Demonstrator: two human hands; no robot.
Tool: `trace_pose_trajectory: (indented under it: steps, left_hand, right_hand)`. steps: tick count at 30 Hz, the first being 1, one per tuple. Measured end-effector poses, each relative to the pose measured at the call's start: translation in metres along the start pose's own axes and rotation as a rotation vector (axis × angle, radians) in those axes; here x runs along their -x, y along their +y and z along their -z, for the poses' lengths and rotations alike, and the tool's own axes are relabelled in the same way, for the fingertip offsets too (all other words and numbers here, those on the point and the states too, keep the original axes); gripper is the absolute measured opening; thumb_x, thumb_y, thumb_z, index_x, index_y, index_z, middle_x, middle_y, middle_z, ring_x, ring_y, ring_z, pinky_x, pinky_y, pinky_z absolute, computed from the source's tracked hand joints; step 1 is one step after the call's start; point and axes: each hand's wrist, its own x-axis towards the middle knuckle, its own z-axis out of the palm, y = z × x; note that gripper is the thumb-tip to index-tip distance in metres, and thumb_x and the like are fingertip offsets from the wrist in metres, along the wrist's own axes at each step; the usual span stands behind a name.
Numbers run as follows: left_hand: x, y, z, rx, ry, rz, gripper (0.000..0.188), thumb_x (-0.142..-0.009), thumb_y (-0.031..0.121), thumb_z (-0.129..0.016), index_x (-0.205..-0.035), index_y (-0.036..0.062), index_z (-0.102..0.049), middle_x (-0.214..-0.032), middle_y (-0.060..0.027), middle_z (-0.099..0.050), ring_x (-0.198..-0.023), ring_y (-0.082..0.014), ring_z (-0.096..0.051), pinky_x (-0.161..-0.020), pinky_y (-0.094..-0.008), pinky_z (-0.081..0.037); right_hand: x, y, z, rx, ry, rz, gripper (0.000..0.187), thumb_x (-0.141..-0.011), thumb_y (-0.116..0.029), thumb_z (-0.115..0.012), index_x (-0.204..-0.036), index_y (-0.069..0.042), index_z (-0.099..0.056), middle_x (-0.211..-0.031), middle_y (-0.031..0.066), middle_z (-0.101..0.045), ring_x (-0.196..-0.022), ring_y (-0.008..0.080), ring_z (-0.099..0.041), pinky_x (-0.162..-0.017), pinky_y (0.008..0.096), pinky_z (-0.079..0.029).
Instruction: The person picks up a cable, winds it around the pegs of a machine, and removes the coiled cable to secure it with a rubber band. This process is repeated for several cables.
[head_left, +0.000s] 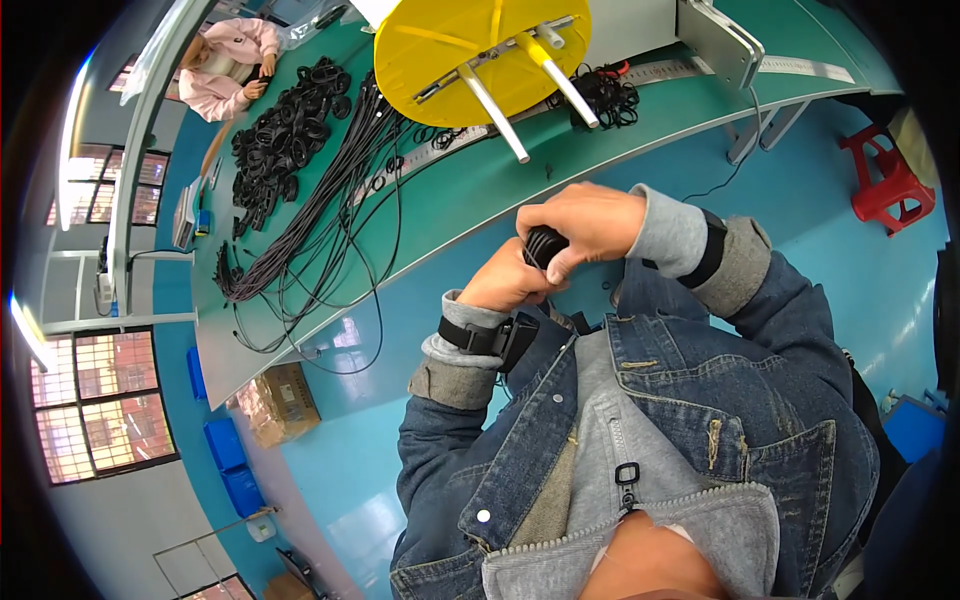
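A small coil of black cable (543, 246) is held between my two hands, in front of my chest and off the near edge of the table. My left hand (498, 277) closes around its lower left side. From the upper right, my right hand (590, 228) wraps its fingers and thumb over the same coil. Beyond the hands stands a yellow disc (430, 50) with a metal slot and rods sticking out toward me. Long loose black cables (318, 215) lie in a bundle to the left on the green table (440, 215).
A heap of coiled black cables (285, 135) lies at the far left, with a smaller pile (608, 100) right of the disc. Another person (228, 65) sits across the table. A red stool (885, 180), a cardboard box (280, 405) and blue bins (232, 465) stand around.
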Motion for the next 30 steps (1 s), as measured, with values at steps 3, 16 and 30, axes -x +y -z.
trace_pose_trajectory:
  steps: [3,16,30]
  left_hand:
    - [0.008,0.008,-0.007,0.086,-0.006,-0.101,0.023,-0.07,0.01,-0.065,-0.089,0.0033,-0.052,-0.067,0.0008,-0.049,-0.05,-0.0057,-0.041,-0.042,-0.0188,-0.029]
    - [0.026,-0.016,0.033,0.14,0.441,-0.007,0.013,-0.078,0.015,-0.061,-0.084,0.0072,-0.052,-0.062,0.0015,-0.046,-0.047,-0.007,-0.04,-0.041,-0.0207,-0.031]
    - [-0.015,0.052,0.247,-1.127,1.129,0.432,0.049,-0.07,0.039,-0.066,-0.1,0.0014,-0.06,-0.101,-0.0213,-0.06,-0.098,-0.0341,-0.056,-0.083,-0.038,-0.045]
  right_hand:
    - [0.004,0.011,-0.019,-0.305,0.022,-0.096,0.03,-0.076,-0.017,-0.063,-0.101,-0.002,-0.053,-0.079,0.0041,-0.057,-0.068,0.0059,-0.053,-0.045,0.0196,-0.041]
    - [0.078,0.034,-0.08,-1.525,0.428,-0.91,0.01,-0.085,-0.016,-0.053,-0.081,-0.01,-0.048,-0.067,-0.0001,-0.048,-0.052,0.0057,-0.042,-0.041,0.0178,-0.033]
    - [0.07,0.028,-0.088,-1.42,0.352,-0.959,0.009,-0.084,-0.014,-0.055,-0.077,-0.008,-0.051,-0.06,0.0013,-0.053,-0.044,0.0063,-0.045,-0.038,0.0188,-0.035]
